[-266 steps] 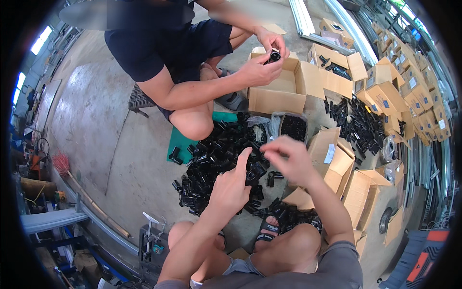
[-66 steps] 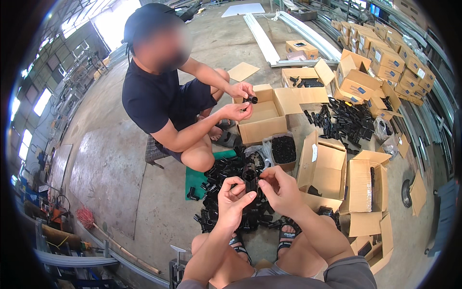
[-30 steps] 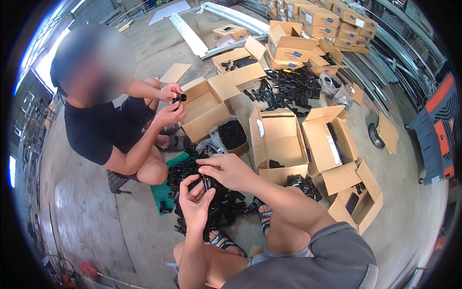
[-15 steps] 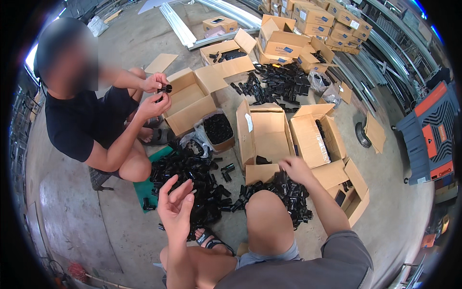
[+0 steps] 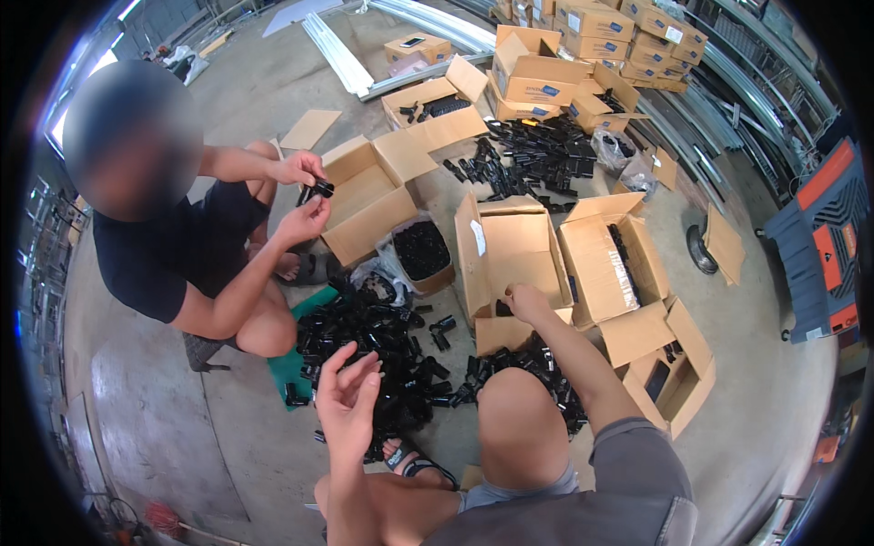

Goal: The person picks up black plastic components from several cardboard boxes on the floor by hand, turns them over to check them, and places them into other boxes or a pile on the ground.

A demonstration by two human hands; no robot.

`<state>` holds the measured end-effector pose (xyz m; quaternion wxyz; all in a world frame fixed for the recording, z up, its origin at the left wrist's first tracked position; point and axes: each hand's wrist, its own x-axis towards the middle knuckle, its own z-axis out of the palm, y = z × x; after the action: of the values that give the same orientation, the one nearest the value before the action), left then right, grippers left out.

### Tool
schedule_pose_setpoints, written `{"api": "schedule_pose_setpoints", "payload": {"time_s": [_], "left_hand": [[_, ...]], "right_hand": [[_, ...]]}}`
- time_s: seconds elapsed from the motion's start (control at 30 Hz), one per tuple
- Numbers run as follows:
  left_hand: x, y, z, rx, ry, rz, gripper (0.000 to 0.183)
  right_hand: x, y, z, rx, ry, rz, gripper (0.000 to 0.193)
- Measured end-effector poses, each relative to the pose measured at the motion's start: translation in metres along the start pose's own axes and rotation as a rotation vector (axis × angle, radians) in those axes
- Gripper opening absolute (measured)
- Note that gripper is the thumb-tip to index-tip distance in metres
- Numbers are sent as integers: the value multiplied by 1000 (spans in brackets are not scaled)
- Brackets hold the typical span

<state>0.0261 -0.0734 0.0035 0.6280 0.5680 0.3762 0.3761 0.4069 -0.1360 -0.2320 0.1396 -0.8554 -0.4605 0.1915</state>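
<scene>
My left hand point(image 5: 349, 405) is raised over a heap of black plastic fittings point(image 5: 396, 387), its fingers loosely bent and apart. Nothing shows in it. My right hand point(image 5: 530, 305) reaches over the front side of an open cardboard box point(image 5: 519, 250), fingers bent together; what they hold, if anything, is hidden. Just beside its fingertips, a black fitting point(image 5: 503, 309) shows low in that box. A second heap of black fittings point(image 5: 555, 382) lies under my right forearm, by my knee. At the left, a crouching person holds a black fitting point(image 5: 320, 188) in both hands.
An open box point(image 5: 360, 205) stands before the other person, alongside a container of small black parts point(image 5: 421, 250). Another open box point(image 5: 601, 259) adjoins mine. More black fittings point(image 5: 537, 155) lie beyond. Stacked cartons point(image 5: 596, 41), metal profiles point(image 5: 337, 50) and a grey-orange cart point(image 5: 819, 246) stand around.
My right hand has moved forward from above the near heap to the box's front. The left hand stays raised with its fingers apart. The view has shifted slightly.
</scene>
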Motion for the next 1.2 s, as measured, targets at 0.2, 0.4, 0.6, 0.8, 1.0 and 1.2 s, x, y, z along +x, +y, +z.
{"api": "schedule_pose_setpoints", "payload": {"time_s": [0.2,0.4,0.6,0.8,1.0,1.2], "left_hand": [[-9,3,-10,95,55,-33,46],[-1,9,-6,125,1,-15,44],[3,7,-2,176,-21,-19,45],[-5,-2,-5,206,1,2,48],[-9,3,8,238,-29,6,49],[-13,4,-7,237,5,-16,50]], "right_hand": [[39,7,57,52,-243,134,33],[46,61,59,188,-199,174,41],[33,54,66,110,-199,18,55],[56,52,75,114,-242,148,55],[30,64,56,628,-42,299,35],[22,22,24,1047,102,400,32]]}}
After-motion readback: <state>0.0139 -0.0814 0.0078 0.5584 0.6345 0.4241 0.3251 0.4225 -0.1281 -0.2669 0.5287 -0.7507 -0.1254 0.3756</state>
